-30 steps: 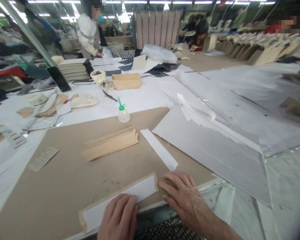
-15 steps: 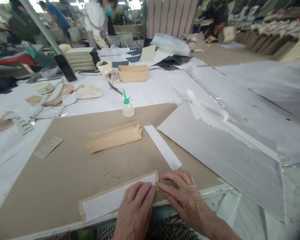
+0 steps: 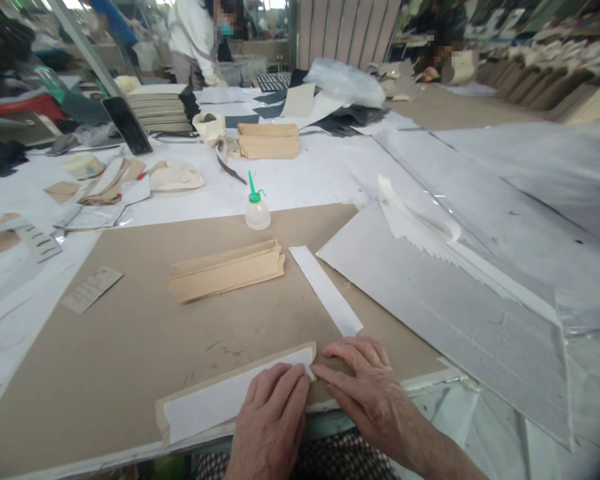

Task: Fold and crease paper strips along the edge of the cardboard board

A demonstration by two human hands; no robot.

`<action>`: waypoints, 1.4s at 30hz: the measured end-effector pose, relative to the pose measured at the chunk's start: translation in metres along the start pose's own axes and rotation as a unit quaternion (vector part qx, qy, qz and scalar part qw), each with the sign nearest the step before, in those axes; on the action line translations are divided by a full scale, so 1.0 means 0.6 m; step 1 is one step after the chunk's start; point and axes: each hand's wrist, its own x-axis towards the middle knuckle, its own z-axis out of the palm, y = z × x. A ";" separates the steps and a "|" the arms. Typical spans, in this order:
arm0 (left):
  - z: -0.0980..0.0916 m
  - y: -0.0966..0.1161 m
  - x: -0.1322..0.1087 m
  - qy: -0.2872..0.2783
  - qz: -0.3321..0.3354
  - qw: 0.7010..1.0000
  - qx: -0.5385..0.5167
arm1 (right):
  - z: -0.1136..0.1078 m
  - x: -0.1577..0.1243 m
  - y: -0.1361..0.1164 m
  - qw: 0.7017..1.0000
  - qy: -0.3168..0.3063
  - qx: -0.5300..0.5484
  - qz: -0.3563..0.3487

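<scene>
A white strip [image 3: 205, 411] lies on a slightly larger tan piece [image 3: 163, 415] at the front edge of the brown board [image 3: 130, 340]. My left hand [image 3: 273, 417] presses flat on the strip's right part, fingers extended and side by side. At the right end of the tan piece, my right hand [image 3: 367, 380] touches the corner with its index fingertip, its fingers apart. Further back lie a stack of tan pieces [image 3: 227, 272] and a second white strip [image 3: 326, 292]. Beyond them stands a clear bottle with a green nozzle [image 3: 257, 212].
A grey board [image 3: 450, 313] with layered white strips [image 3: 500, 280] lies at the right. A phone [image 3: 127, 125] leans on a pole at the back left, near a pile of sheets [image 3: 159, 110]. People are at work in the background.
The view has shifted slightly. My hands stay nearly in place at the strip's right end. The person in white at the back leans further down.
</scene>
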 end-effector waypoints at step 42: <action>0.000 0.009 -0.007 0.016 -0.013 1.000 0.008 | 0.001 0.024 -0.009 0.999 0.030 0.036 -0.026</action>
